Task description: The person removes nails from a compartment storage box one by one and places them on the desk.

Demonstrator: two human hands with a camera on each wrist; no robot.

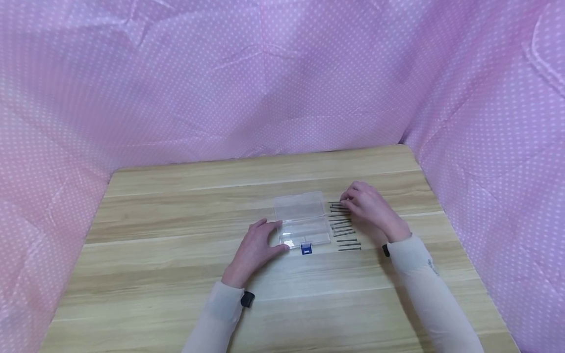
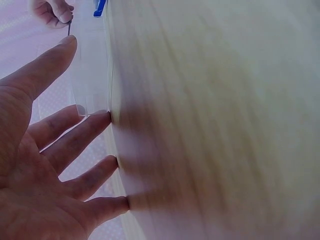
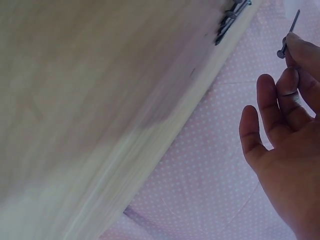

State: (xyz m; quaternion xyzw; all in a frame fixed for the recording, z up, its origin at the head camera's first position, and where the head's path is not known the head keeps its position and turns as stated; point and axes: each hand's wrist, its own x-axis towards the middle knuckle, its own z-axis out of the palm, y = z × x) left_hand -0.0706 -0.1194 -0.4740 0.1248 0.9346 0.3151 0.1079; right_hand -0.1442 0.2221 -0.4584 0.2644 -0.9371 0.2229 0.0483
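A clear plastic box lies with its lid folded back on the wooden table. A blue latch hangs at its front. My left hand touches the box's left side, thumb at the front corner and index finger farther back. Its fingers are spread and fairly straight in the left wrist view. Between thumb and fingertip my right hand pinches a nail, its flat head showing in the right wrist view. This hand is over the far end of a row of nails right of the box.
The wooden table carries the box and the row of several nails, which lie roughly parallel. Pink dotted cloth hangs behind the table and along both sides. Dark wrist straps show at both sleeves.
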